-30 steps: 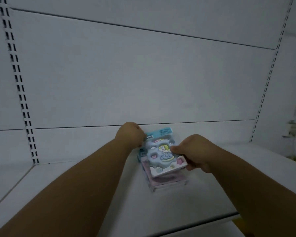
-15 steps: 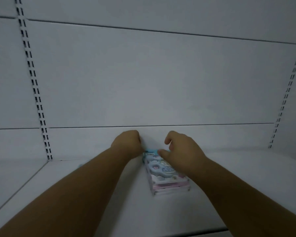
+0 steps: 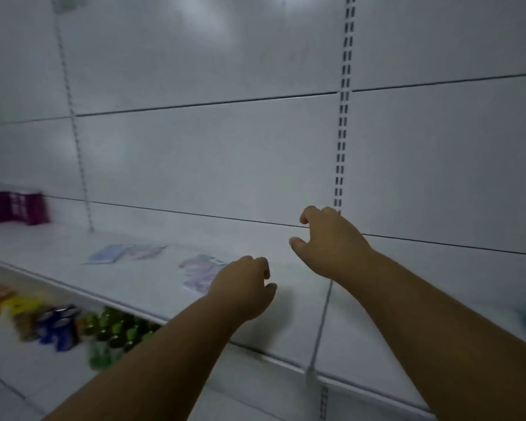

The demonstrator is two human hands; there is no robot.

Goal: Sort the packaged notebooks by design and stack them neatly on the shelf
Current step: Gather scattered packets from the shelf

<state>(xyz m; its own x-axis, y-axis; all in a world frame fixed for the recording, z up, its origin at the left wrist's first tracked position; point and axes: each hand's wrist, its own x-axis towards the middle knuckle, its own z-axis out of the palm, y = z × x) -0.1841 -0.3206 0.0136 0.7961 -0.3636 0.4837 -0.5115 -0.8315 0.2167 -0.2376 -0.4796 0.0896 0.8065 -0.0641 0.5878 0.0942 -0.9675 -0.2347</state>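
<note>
Head view, blurred. Landmark: white shelf. Left hand hovers over the shelf's front part, fingers loosely curled, holding nothing. Right hand hangs further back over the shelf, fingers relaxed and apart, holding nothing. Pastel packaged notebooks lie flat on the shelf just left of the left hand; probably a small stack. More packets lie on the shelf further left. Purple boxes stand at its far left end. Drink cans sit below the shelf.
</note>
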